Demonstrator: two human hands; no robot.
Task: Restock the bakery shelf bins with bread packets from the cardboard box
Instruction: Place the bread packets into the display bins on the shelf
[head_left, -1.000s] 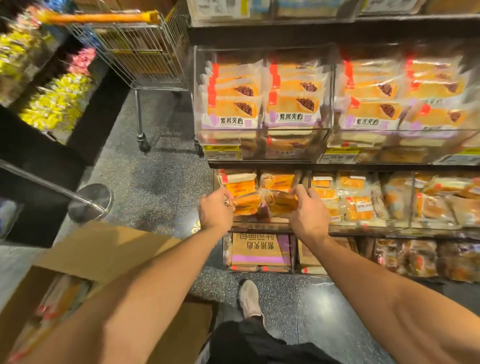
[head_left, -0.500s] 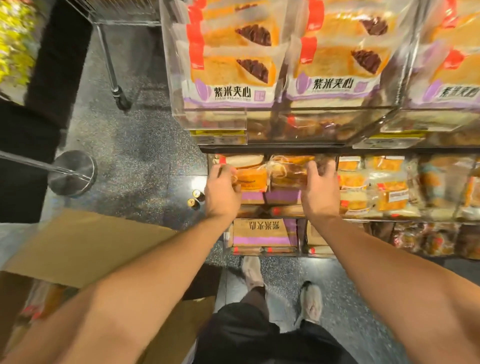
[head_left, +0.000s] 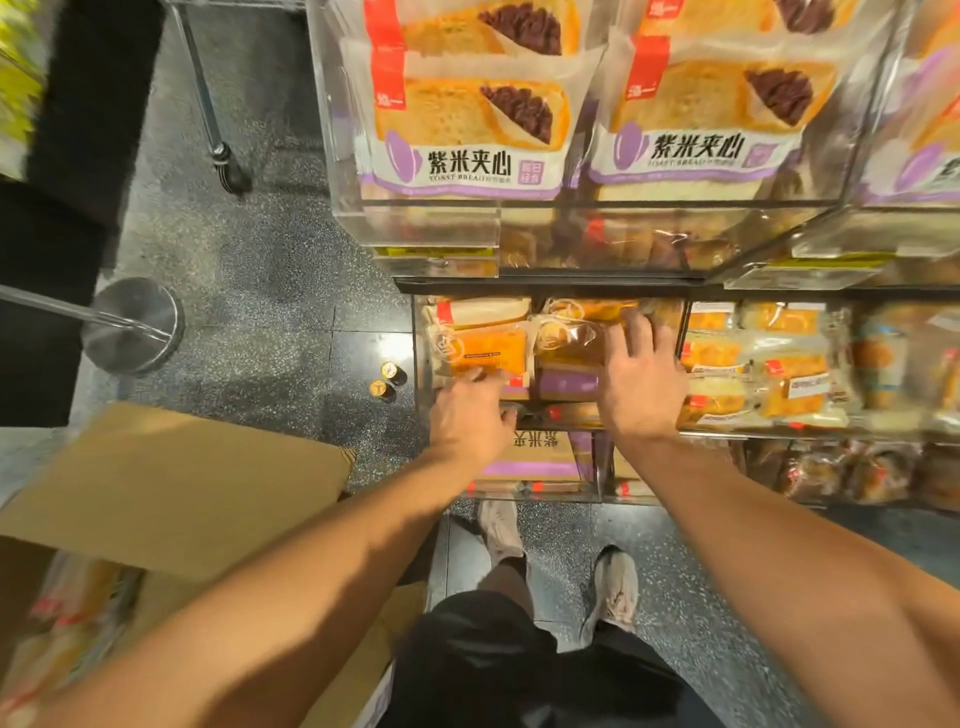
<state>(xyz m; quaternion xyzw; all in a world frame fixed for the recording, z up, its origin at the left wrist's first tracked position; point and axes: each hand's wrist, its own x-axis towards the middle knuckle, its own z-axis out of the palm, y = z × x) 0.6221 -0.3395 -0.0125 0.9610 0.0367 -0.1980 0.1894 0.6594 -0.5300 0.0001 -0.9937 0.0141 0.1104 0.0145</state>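
Nearest the camera, at the lower left, the cardboard box (head_left: 171, 488) stands on the floor (head_left: 249, 291) with one flap folded outward; bread packets (head_left: 67, 618) show blurred inside it. Beside the box are the person's dark shorts and two pale shoes (head_left: 613, 587), toes toward the shelf. Both forearms reach forward to the lower shelf bin (head_left: 423, 364), a clear-walled compartment at the shelf's left end. The left hand (head_left: 470, 415) lies at the bin's front edge, fingers extended and fingertips touching the lower edge of an orange bread packet (head_left: 485, 348) lying in the bin's left half; no grip is evident. The right hand (head_left: 641, 384) is spread flat, fingers straight, pressing on a clear-wrapped packet (head_left: 571, 338) in the bin's right half. The hands are apart, each on its own packet. Two small gold-capped cans (head_left: 387, 379) stand on the floor just left of the bin. Farther left, a round metal post base (head_left: 137, 325) rests on the floor. Above, the upper shelf bin (head_left: 332, 119) holds upright toast packets (head_left: 472, 135) with purple labels. A cart wheel (head_left: 228, 171) is at the far left.
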